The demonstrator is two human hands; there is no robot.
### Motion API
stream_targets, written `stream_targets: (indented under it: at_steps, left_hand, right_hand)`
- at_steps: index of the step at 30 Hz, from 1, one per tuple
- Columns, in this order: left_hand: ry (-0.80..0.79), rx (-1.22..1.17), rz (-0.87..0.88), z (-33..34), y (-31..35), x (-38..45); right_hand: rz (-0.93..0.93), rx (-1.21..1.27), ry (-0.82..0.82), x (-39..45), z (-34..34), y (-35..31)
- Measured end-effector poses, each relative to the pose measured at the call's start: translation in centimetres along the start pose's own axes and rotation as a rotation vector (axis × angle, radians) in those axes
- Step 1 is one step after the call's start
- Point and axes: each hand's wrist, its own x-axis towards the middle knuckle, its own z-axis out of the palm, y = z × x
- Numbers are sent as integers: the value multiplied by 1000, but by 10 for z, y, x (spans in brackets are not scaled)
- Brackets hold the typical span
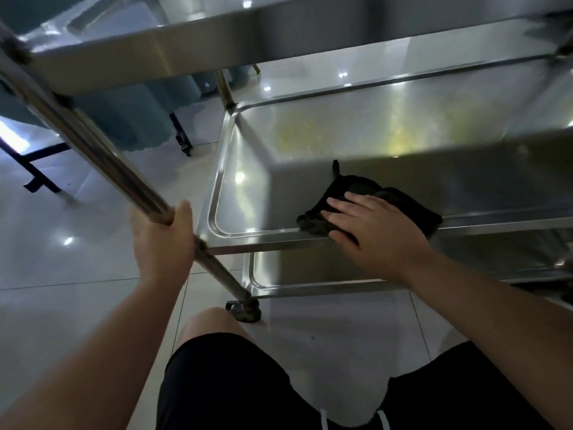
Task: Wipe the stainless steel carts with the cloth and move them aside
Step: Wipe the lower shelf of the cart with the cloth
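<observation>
A dark cloth (pixel 366 203) lies bunched on the near edge of the middle shelf (pixel 279 144) of a stainless steel cart (pixel 235 35), draped partly over that shelf's front rim. The right hand (pixel 372 225) rests flat on top of it, fingers spread and pointing toward 10 o'clock, palm pressing the cloth down; this grip is apart, laid on the cloth, not closed around it. The shelf is a shallow tray with a raised rim, and a yellowish smear shows on its surface toward 12 o'clock from the cloth.

At 9 o'clock from the cloth, the left hand (pixel 161 240) is wrapped around the cart's near corner post (pixel 102 153), its grip clamped on the tube just above the middle shelf's corner. The post runs up toward 11 o'clock to the top shelf and down to a caster (pixel 246 310) on the tiled floor (pixel 62 274). A lower shelf (pixel 310 271) shows beneath the middle one.

At 6 o'clock a bare knee and black shorts (pixel 223 383) fill the bottom of the view. Toward 10 o'clock, beyond the post, stand blue-grey upholstered furniture (pixel 136 119) and a black metal frame (pixel 34 169) on the floor.
</observation>
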Motion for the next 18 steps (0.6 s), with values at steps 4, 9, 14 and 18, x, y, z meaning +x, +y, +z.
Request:
stream_targets:
  at_steps: [4, 9, 14, 18]
  left_hand:
    - [-196, 221, 0, -5, -28, -6]
    - [-697, 914, -100, -7, -51, -30]
    - [-1381, 912, 245, 33, 19, -93]
    - [-1282, 503, 528, 93, 99, -146]
  right_hand:
    - [39, -36, 50, -34, -13, 57]
    - [64, -43, 99, -70, -25, 118]
    - [76, -48, 133, -85, -30, 148]
    - [98, -14, 127, -94, -35, 162]
